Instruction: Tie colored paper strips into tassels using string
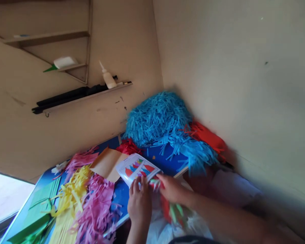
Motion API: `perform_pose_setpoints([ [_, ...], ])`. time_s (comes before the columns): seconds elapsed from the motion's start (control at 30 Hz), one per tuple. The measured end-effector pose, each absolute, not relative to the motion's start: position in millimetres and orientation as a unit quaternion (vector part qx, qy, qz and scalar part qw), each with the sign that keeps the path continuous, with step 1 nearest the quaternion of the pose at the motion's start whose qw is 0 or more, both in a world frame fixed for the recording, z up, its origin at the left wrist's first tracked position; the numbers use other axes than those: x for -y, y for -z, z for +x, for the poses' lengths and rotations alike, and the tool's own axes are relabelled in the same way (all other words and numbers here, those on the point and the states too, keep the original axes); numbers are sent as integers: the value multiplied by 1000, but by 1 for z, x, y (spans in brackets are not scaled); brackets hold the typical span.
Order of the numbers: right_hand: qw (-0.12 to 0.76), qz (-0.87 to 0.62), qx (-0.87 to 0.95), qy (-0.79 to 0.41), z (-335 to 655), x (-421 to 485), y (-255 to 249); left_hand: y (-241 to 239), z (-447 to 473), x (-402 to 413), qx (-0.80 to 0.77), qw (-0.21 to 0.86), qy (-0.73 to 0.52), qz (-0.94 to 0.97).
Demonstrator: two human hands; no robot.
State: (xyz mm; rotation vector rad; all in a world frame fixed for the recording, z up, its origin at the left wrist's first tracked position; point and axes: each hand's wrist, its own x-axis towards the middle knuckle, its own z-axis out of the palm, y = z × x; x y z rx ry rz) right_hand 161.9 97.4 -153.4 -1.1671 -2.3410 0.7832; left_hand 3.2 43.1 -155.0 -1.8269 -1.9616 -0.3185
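A glossy white packet (142,167) printed with colourful pictures lies at the blue table's front edge. The fingers of my left hand (140,200) rest over its near edge, curled onto it. At its right corner, my right hand (172,189) grips it with thumb and fingers bent; the fingertips are partly hidden. Just below my hands hang blurred red and green strips (176,213), in front of a whitish plastic bag (157,227). I cannot tell whether the strips belong to the packet. A brown paper piece (108,164) lies behind the packet.
Fringed paper in pink (98,200), yellow (75,193) and green (42,200) covers the table's left (120,196). A large blue fringed heap (159,117) sits in the corner, beside red paper (208,137). A narrow wall shelf (88,100) holds a glue bottle (108,78).
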Motion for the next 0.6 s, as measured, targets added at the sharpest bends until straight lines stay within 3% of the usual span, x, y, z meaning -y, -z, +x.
perform_pose_setpoints([
  [0.07, 223, -452, 806, -310, 156, -107, 141, 158, 6, -42, 707, 223, 118, -661],
  [0.27, 188, -424, 883, -75, 149, -108, 148, 154, 12, -50, 683, 231, 103, -685],
  [0.6, 167, -409, 889, -124, 154, -113, 147, 154, 22, -51, 677, 212, 98, -698],
])
